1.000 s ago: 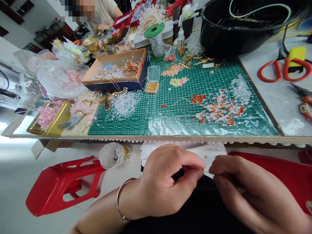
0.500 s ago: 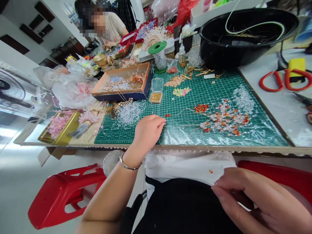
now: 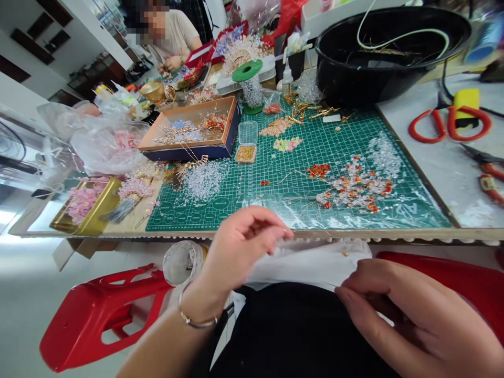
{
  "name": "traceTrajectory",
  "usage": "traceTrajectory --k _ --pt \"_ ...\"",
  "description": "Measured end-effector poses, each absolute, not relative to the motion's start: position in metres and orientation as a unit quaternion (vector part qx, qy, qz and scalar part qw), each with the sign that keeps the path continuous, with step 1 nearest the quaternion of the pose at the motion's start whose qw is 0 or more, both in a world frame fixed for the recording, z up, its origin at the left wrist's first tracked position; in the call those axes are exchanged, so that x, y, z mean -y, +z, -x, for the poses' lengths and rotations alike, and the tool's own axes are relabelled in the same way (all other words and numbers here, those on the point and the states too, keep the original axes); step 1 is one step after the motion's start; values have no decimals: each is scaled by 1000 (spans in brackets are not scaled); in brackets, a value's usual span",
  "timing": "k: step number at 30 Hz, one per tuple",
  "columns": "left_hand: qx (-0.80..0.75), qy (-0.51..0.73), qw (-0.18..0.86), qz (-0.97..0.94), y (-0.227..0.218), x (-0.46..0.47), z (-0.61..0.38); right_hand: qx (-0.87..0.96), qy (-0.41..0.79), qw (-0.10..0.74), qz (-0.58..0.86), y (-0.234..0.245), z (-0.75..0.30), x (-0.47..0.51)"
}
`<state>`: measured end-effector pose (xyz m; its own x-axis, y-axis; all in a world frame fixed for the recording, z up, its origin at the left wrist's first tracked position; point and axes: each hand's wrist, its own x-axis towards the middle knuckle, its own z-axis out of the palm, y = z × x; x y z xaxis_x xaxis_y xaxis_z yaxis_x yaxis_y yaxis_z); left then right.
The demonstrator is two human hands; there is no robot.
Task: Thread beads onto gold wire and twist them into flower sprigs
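Observation:
My left hand (image 3: 240, 244), with a bangle at the wrist, is in front of the mat's near edge. Its thumb and forefinger are pinched; a tiny pale speck shows at the tips, too small to name. My right hand (image 3: 417, 310) is closed in a pinch over my lap at the lower right, and what it grips is too thin to make out. Just beyond its fingertips is a small orange bead (image 3: 345, 254), seen against white cloth. On the green cutting mat (image 3: 220, 212) lie clear beads (image 3: 202, 181), red-orange beads (image 3: 318, 170) and wired bead sprays (image 3: 358, 186).
A shallow box (image 3: 189, 149) of hair ornaments, a small case of gold beads (image 3: 246, 153) and a bead spool (image 3: 251, 86) stand farther back. At the right are a black basin (image 3: 354, 84) and red-handled pliers (image 3: 468, 126). Another person (image 3: 181, 34) sits across the table.
My left hand has drawn back from the mat toward me and to the right. My right hand keeps its pinch. The orange bead has shifted slightly farther from me; the view has tilted a little.

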<state>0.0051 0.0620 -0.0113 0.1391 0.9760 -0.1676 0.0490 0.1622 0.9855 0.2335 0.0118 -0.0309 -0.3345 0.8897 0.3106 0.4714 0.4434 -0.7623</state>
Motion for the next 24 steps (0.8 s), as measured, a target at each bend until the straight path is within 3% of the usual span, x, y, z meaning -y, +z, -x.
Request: traceTrajectory --k 3,6,24 --pt "-436 384 748 -322 -10 -43 -28 777 250 402 415 -28 -236 -13" --pt "-395 370 812 -218 -12 -37 -41 782 207 418 413 -26 -239 -11" --pt "-410 314 830 -208 -9 -33 -52 789 178 398 434 -20 -243 -5"
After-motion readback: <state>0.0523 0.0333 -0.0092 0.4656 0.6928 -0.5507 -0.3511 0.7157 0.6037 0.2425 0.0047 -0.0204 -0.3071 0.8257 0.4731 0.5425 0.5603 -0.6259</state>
